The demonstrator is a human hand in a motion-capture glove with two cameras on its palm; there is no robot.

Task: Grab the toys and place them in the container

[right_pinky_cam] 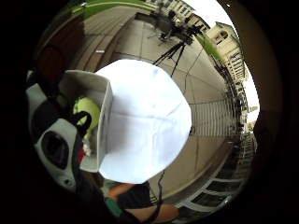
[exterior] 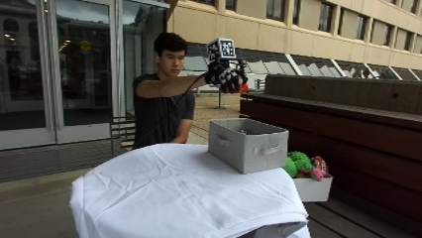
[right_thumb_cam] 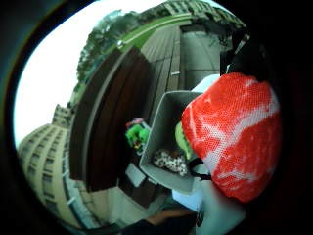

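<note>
Above the far right corner of the counter (exterior: 178,198), a person is holding the gloved right hand (exterior: 225,77) raised high over a grey fabric container (exterior: 247,144). That hand's fingers (exterior: 232,81) are curling round a soft red toy (right_thumb_cam: 234,134), of which only a small red edge is showing past the glove in the outside view. Close to the palm, the toy is showing as a rounded, padded shape with a fine mesh-like weave, red with white marbled streaks like a cut of meat.

A smooth white cloth with soft folds and creases is draping over the counter and hanging down its sides. The container is sitting at the cloth's far right edge; it is box-shaped, open at the top, with straight textile walls and a fabric handle on each of the two sides that show. Inside it, a spotted toy (right_thumb_cam: 170,160) and a rounded lime-green plush toy (right_pinky_cam: 88,112) are lying on the bottom.

To the right of the container, beyond the counter's edge, a small white bin (exterior: 312,188) is holding more plush toys (exterior: 302,164), green, pink and red, in front of dark wooden slatted benches.
</note>
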